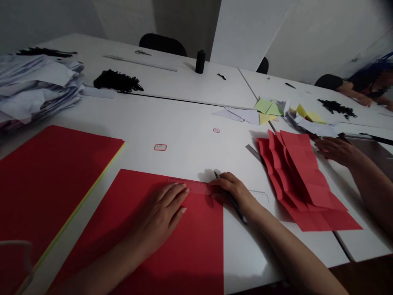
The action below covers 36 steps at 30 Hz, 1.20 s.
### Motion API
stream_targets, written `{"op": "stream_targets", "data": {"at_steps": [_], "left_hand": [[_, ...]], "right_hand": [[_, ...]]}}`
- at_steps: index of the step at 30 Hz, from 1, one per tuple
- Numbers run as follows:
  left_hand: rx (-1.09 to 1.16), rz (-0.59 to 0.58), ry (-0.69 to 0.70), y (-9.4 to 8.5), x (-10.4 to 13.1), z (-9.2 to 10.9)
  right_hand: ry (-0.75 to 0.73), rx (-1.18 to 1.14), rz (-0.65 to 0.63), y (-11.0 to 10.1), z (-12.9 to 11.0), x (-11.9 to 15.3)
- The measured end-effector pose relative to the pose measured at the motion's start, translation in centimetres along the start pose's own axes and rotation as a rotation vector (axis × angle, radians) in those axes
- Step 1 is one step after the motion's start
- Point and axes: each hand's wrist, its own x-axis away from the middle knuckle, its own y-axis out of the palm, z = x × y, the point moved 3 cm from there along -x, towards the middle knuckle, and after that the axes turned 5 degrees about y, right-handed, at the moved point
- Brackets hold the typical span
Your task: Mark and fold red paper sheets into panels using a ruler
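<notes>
Head view: red sheet at lower centre, clear ruler along top edge. Left hand flat on both, fingers extended; right hand closed round pen, fingertips at ruler. Ruler could skew if left hand presses lightly or right nudges it.

left grip: bare, slender fingers | right grip: bare | 2 forearms: bare, slim

Craft workroom, by its contents: white tables set edge to edge; black chairs; red sheet; clear ruler; heaped white paper; dark stringy bundles; scissors; coloured paper pieces; co-worker's hand at the tables.
</notes>
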Motion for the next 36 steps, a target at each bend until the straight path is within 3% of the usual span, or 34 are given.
{"op": "stream_targets", "data": {"at_steps": [36], "left_hand": [[-0.022,0.028,0.033,0.28,-0.01,0.09]], "right_hand": [[-0.030,-0.002,0.028,0.18,0.43,0.29]]}}
